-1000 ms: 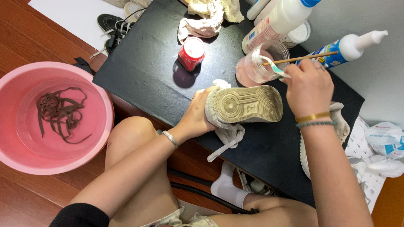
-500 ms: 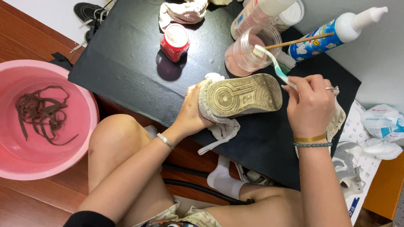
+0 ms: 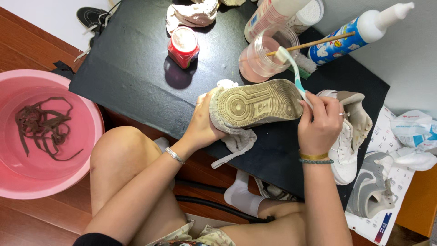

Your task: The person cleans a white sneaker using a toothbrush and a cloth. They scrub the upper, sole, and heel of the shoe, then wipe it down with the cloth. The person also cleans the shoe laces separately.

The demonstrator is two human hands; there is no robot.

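My left hand grips the heel end of a white sneaker turned sole up over a black tabletop. The tan sole faces me, and a grey rag hangs under the shoe. My right hand holds a teal and white toothbrush at the toe end of the sole, bristle head up. A clear cup of pinkish liquid with a wooden stick stands just behind the shoe.
A second white sneaker lies right of my right hand. A red-lidded jar, bottles and a crumpled cloth stand at the back. A pink basin with brown laces in water sits on the floor at left. A grey shoe lies on paper.
My right hand has drawn the toothbrush away from the cup and brought it to the toe of the sole. The view has shifted so the shoe sits lower in frame.
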